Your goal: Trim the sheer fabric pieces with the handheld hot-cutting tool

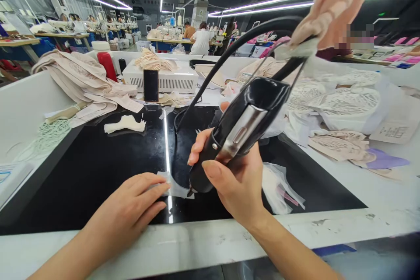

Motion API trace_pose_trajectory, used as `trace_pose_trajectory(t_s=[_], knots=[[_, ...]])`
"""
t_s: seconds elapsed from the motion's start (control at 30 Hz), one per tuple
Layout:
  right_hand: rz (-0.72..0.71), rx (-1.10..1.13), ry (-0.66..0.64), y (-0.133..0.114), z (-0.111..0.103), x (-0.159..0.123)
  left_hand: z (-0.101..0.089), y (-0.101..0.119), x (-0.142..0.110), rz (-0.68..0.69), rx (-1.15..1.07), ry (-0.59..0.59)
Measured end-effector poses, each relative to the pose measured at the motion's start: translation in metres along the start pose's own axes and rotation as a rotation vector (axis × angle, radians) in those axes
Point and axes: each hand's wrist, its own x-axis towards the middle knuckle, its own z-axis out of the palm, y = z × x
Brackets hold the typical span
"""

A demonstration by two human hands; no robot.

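Observation:
My right hand [234,175] is closed around a black handheld tool [243,124] with a silver plate and a thick black cable [229,52] running up from its top. The tool's tip touches a small translucent fabric piece [175,188] lying on the black glossy work surface [98,166]. My left hand [131,205] lies on the near left part of that piece, fingers stretched flat and pressing it down. A beige cloth [334,4] is wrapped round the cable at the upper right.
A heap of beige fabric [82,81] lies at the left, a white box [164,79] with a dark phone [151,85] leaning on it at the back, white lace pieces [344,100] at the right. Clear plastic scraps [278,188] sit beside my right wrist. People work at far tables.

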Motion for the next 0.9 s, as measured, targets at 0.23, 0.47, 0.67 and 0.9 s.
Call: trace_pose_trajectory(t_s=[0.23,0.47,0.67,0.9], knots=[[0.072,0.064,-0.103,0.003,0.038,0.006,-0.016,-0.021,-0.039,-0.232,0.049,0.050],[0.071,0.089,-0.102,0.022,0.063,0.010,-0.008,-0.011,-0.033,-0.343,-0.043,0.065],[0.064,0.102,-0.099,0.028,0.071,0.009,-0.006,-0.010,-0.028,-0.357,-0.069,0.125],[0.075,0.109,-0.087,0.032,0.075,0.010,-0.003,-0.012,-0.030,-0.391,-0.096,0.127]])
